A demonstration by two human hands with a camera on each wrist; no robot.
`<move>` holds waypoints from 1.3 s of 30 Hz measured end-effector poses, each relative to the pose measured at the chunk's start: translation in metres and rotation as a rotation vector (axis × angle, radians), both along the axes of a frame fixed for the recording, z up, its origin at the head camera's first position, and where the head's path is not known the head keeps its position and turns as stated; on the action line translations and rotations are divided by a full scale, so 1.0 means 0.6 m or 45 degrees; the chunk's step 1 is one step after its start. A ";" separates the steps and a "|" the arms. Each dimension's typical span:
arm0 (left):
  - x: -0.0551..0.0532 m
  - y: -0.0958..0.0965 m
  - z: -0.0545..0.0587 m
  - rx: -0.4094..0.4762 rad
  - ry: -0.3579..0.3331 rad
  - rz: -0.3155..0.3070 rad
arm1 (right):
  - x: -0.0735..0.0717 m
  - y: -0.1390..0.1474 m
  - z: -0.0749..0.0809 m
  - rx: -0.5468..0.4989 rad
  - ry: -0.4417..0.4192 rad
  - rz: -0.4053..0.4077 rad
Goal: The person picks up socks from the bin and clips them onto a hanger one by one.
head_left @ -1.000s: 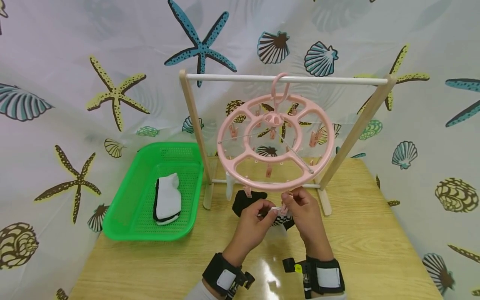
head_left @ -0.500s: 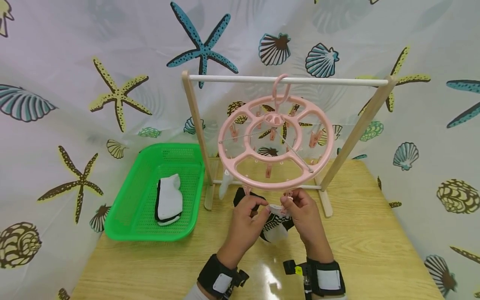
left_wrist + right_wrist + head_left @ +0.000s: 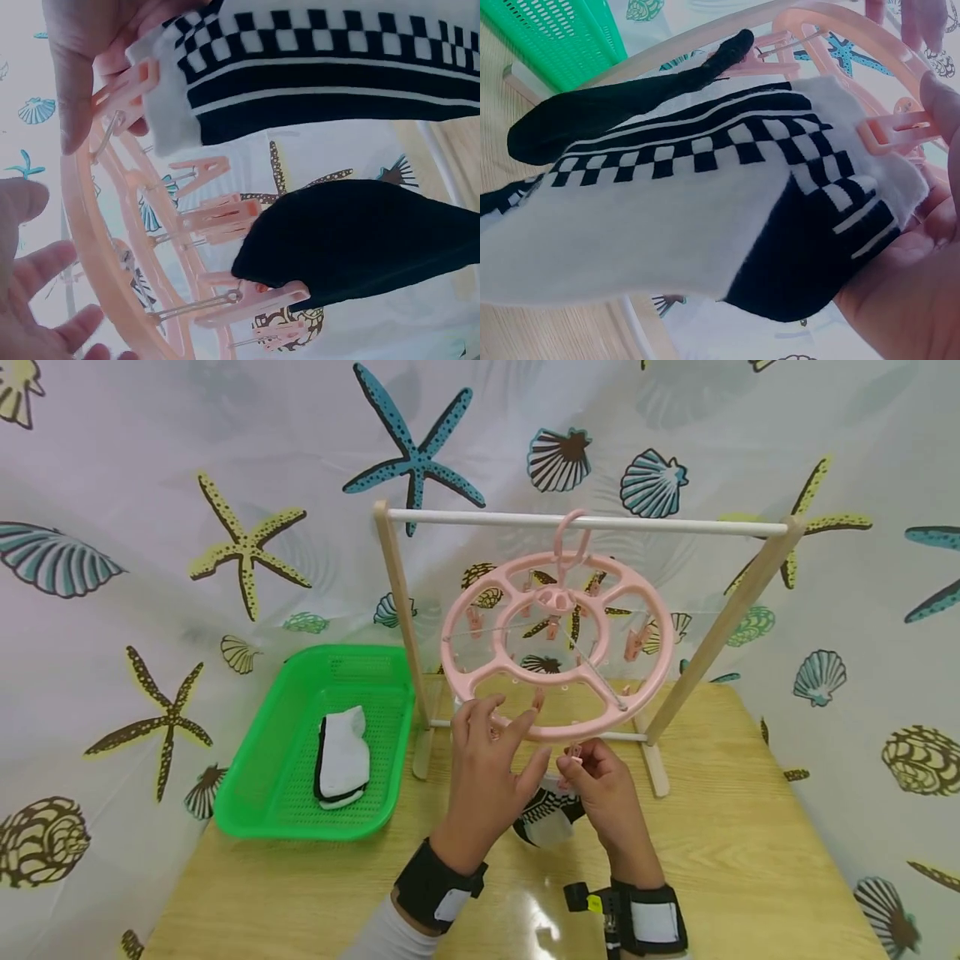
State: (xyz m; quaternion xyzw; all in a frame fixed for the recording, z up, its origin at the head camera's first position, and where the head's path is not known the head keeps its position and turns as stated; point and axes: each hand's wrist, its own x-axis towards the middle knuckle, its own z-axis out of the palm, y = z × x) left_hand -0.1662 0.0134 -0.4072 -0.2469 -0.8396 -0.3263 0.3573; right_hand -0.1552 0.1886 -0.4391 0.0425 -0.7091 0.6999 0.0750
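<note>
The check sock point(image 3: 547, 814) hangs under the front of the pink ring point(image 3: 585, 730). It is long and points down, with its white cuff at the top and its foot below. The right hand point(image 3: 603, 781) is the near one. It is right at the cuff, and it pinches the peg point(image 3: 896, 133) that sits over the cuff's edge. The sock drops down from that hand and leans a bit to the left.

The left hand point(image 3: 483, 777) holds nothing. Its fingers are spread by the front left of the ring, higher than the sock and apart from it. I cannot tell if a fingertip touches the ring.

The black sock point(image 3: 360, 232) hangs from its own peg, beside the check sock on the left hand's side. So the left hand is nearer to that one. The green basket point(image 3: 300, 831) stands well off to the left, with a white sock point(image 3: 345, 752) in it.
</note>
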 end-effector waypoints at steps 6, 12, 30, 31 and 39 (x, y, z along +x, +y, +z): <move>-0.004 -0.003 0.004 -0.026 -0.140 0.002 | -0.004 -0.005 -0.001 0.003 0.028 0.011; -0.004 -0.005 0.001 0.022 -0.165 -0.013 | -0.005 -0.013 -0.003 -0.040 0.002 0.048; -0.013 -0.021 0.001 -0.019 -0.108 0.009 | -0.014 -0.026 -0.014 -0.030 0.052 0.112; -0.014 -0.022 0.001 -0.021 -0.097 0.007 | -0.015 -0.027 -0.013 -0.036 0.049 0.105; -0.018 -0.024 0.002 -0.030 -0.053 -0.004 | -0.012 -0.029 -0.006 -0.048 0.034 0.033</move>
